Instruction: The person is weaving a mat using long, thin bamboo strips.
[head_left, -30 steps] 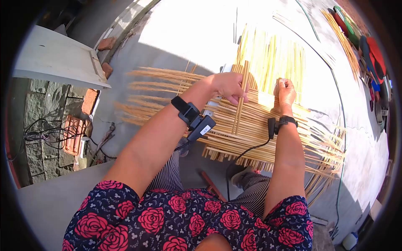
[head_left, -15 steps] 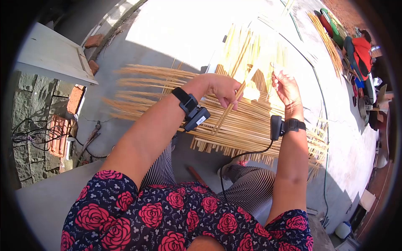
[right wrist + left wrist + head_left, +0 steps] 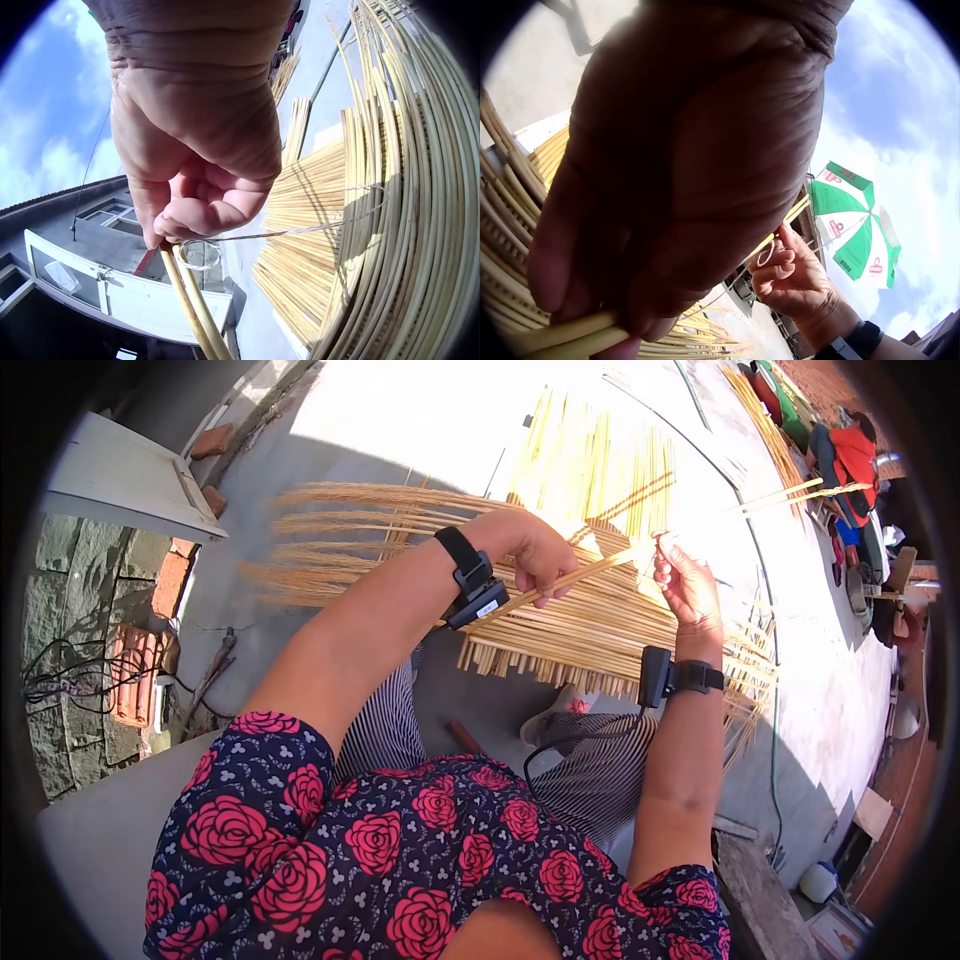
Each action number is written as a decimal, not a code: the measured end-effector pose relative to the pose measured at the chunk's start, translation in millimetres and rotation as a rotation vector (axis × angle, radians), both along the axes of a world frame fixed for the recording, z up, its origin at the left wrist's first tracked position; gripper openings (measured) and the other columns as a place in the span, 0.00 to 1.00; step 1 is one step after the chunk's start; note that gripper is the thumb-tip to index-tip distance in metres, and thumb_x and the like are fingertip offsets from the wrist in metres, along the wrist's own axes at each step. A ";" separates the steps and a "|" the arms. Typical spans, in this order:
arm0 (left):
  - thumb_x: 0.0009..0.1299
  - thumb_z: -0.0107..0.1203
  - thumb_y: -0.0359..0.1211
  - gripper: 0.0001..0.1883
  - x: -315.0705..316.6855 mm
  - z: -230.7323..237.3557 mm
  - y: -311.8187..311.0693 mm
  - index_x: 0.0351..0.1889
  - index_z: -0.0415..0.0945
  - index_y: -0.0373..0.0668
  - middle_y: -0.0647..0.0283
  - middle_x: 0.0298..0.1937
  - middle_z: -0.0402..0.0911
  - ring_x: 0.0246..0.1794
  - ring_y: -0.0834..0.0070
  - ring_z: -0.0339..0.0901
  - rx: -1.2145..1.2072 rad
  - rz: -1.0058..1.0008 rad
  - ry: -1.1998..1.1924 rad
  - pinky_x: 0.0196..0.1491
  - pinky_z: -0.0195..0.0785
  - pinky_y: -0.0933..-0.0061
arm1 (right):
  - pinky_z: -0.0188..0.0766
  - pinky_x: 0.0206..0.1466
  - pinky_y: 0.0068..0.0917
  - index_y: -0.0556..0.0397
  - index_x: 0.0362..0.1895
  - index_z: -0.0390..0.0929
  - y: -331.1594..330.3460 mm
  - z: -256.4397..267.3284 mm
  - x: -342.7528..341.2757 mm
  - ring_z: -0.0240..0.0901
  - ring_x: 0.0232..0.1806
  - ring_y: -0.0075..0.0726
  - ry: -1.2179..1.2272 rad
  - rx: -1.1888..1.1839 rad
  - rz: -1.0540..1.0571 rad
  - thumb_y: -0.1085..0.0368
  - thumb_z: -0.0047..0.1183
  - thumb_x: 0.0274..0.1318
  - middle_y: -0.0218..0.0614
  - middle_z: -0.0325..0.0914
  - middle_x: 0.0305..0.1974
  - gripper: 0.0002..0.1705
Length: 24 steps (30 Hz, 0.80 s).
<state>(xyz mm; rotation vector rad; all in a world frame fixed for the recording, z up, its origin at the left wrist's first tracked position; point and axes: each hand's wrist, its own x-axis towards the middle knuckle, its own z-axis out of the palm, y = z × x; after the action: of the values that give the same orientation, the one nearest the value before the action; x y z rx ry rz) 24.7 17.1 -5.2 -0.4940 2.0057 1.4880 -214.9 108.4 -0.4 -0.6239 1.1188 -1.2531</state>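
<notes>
In the head view my left hand (image 3: 545, 565) grips a pair of long reed stalks (image 3: 605, 564), slanting up to the right over a mat-like layer of stalks (image 3: 610, 625). The left wrist view shows them passing beneath its fingertips. My right hand (image 3: 688, 585) has curled fingers and pinches a thin string, its fingertips right at the two stalks. Seen from the right wrist, the string (image 3: 300, 229) forms a small loop beside the stalks and runs across to the layered stalks. Feathery ends (image 3: 330, 500) stick out on the left.
More stalks (image 3: 590, 460) lie crosswise in sunlight beyond the layer. A green hose (image 3: 776, 760) runs along the floor at right. A person in red (image 3: 858, 470) sits at the far right. At left are a white panel (image 3: 130, 475) and bricks. A green-and-white umbrella (image 3: 855, 217) stands behind.
The pair of stalks has swung from nearly upright to a low slant, its far ends now reaching to the upper right. My right hand has lifted from the layer with the string.
</notes>
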 end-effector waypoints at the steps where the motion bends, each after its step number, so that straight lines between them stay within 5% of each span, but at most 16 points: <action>1: 0.63 0.51 0.28 0.07 0.5 -2.5 -3.8 0.39 0.70 0.40 0.64 0.36 0.80 0.37 0.78 0.78 -0.017 0.003 0.002 0.37 0.73 0.75 | 0.57 0.20 0.14 0.67 0.42 0.75 -1.0 -2.7 1.2 0.63 0.22 0.20 -0.014 -0.007 -0.014 0.68 0.56 0.53 0.31 0.72 0.26 0.15; 6: 0.61 0.53 0.26 0.07 2.8 -14.0 -18.6 0.37 0.70 0.42 0.67 0.31 0.80 0.32 0.78 0.77 -0.037 0.150 0.084 0.33 0.69 0.76 | 0.60 0.21 0.13 0.65 0.44 0.74 -2.2 -18.8 -9.9 0.64 0.22 0.19 -0.111 0.036 -0.160 0.67 0.54 0.56 0.31 0.73 0.26 0.15; 10: 0.55 0.55 0.24 0.11 1.2 -15.5 -27.0 0.38 0.75 0.37 0.58 0.31 0.81 0.33 0.68 0.79 -0.243 0.331 0.185 0.34 0.71 0.63 | 0.65 0.21 0.12 0.61 0.38 0.73 -16.0 -37.9 -21.4 0.67 0.22 0.20 -0.255 0.110 -0.295 0.67 0.51 0.58 0.31 0.73 0.25 0.09; 12: 0.55 0.54 0.24 0.15 -12.0 2.7 -12.6 0.42 0.77 0.37 0.52 0.37 0.81 0.35 0.61 0.79 -0.742 0.236 0.053 0.37 0.72 0.61 | 0.65 0.21 0.13 0.59 0.38 0.73 -15.3 -40.7 -24.0 0.66 0.22 0.21 -0.358 0.121 -0.322 0.67 0.51 0.58 0.31 0.73 0.24 0.08; 14: 0.55 0.54 0.25 0.16 -13.5 16.3 0.0 0.43 0.77 0.38 0.49 0.42 0.79 0.39 0.57 0.78 -0.867 0.241 0.065 0.40 0.72 0.61 | 0.65 0.19 0.13 0.58 0.38 0.73 -18.2 -40.4 -21.6 0.65 0.20 0.21 -0.366 0.179 -0.426 0.68 0.50 0.58 0.31 0.72 0.23 0.07; 16: 0.56 0.53 0.26 0.13 -33.8 -37.5 -12.5 0.40 0.79 0.39 0.52 0.43 0.80 0.43 0.58 0.78 -0.974 0.358 0.212 0.43 0.72 0.62 | 0.65 0.18 0.13 0.59 0.39 0.73 -19.6 -45.2 -28.4 0.63 0.19 0.20 -0.479 0.235 -0.424 0.69 0.49 0.59 0.29 0.69 0.21 0.07; 24: 0.63 0.47 0.37 0.16 -28.1 18.4 -13.1 0.47 0.74 0.44 0.53 0.47 0.77 0.48 0.61 0.75 -0.848 0.334 0.168 0.52 0.67 0.64 | 0.62 0.17 0.15 0.56 0.36 0.71 -20.3 -43.5 -39.9 0.61 0.17 0.21 -0.631 0.241 -0.317 0.68 0.50 0.58 0.30 0.68 0.20 0.05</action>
<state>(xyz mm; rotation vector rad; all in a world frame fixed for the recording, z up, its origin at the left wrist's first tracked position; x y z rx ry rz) -3.4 4.0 13.2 -1.1125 2.7529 0.7813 -254.8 88.1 -43.9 0.1437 0.8261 -1.4183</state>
